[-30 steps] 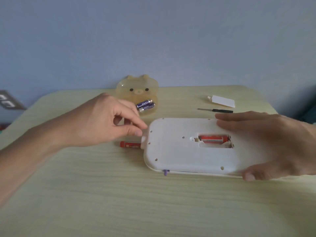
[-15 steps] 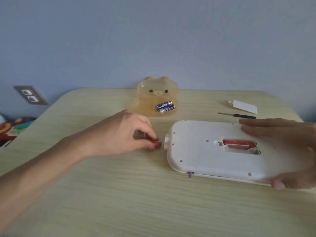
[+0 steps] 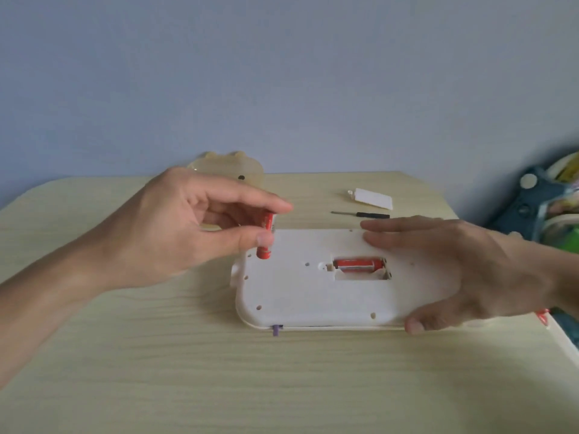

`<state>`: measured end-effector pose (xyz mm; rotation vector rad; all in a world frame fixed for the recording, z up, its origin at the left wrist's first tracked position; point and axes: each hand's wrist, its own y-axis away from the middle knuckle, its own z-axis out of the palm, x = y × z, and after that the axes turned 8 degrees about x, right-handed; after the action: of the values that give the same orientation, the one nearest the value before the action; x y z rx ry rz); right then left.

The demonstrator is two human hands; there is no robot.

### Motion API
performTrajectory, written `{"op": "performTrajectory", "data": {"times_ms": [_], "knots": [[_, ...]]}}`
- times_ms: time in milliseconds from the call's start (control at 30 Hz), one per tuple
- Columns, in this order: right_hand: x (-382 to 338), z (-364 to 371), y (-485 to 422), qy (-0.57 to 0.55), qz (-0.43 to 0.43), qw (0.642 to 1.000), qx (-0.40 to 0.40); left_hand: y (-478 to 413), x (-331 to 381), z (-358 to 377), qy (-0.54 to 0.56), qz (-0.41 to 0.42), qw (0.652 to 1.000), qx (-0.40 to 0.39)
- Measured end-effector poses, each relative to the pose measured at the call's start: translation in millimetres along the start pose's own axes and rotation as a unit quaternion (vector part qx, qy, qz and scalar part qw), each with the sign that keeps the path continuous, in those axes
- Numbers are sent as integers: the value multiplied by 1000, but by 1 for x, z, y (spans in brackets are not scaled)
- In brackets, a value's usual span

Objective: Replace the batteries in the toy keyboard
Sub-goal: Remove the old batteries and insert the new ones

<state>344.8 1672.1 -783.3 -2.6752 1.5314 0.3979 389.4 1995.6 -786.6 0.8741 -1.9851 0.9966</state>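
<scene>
The white toy keyboard [image 3: 300, 296] lies face down on the table, its battery compartment [image 3: 360, 270] uncovered. One red battery [image 3: 357, 264] sits in the far slot; the near slot shows no battery. My left hand [image 3: 175, 227] pinches a second red battery [image 3: 265, 236] upright between thumb and fingers, just above the keyboard's far left corner. My right hand [image 3: 463, 270] grips the keyboard's right end, fingers flat on the back and thumb at the near edge.
A translucent yellow bear-shaped case [image 3: 244, 170] stands behind my left hand, mostly hidden. The white battery cover [image 3: 372, 198] and a small black screwdriver [image 3: 363, 214] lie at the table's far right. Toys and bags [image 3: 551, 208] crowd the right side beyond the table edge.
My left hand has lifted the red battery off the table and brought it right, above the keyboard's corner. The view has swung so the keyboard sits more to the left.
</scene>
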Motion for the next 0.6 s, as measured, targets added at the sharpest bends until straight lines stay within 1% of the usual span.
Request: {"op": "performTrajectory", "data": {"times_ms": [33, 100, 167, 300, 433, 533, 600], "knots": [[6, 1, 4, -10, 5, 1000, 9, -5, 1, 8, 11, 5, 1000, -3], [15, 5, 8, -55, 44, 997, 14, -12, 2, 24, 16, 9, 1000, -10], [18, 8, 9, -61, 59, 996, 23, -18, 0, 37, -2, 16, 1000, -16], [21, 11, 8, -61, 43, 997, 35, -25, -3, 56, -33, 18, 999, -21], [23, 13, 7, -69, 44, 996, 33, -27, -6, 64, -58, 48, 996, -41], [24, 15, 7, -78, 47, 995, 29, -28, -7, 68, -125, 82, 986, -69], [25, 15, 7, -71, 39, 996, 27, -28, -4, 73, -168, 93, 979, -74]]}}
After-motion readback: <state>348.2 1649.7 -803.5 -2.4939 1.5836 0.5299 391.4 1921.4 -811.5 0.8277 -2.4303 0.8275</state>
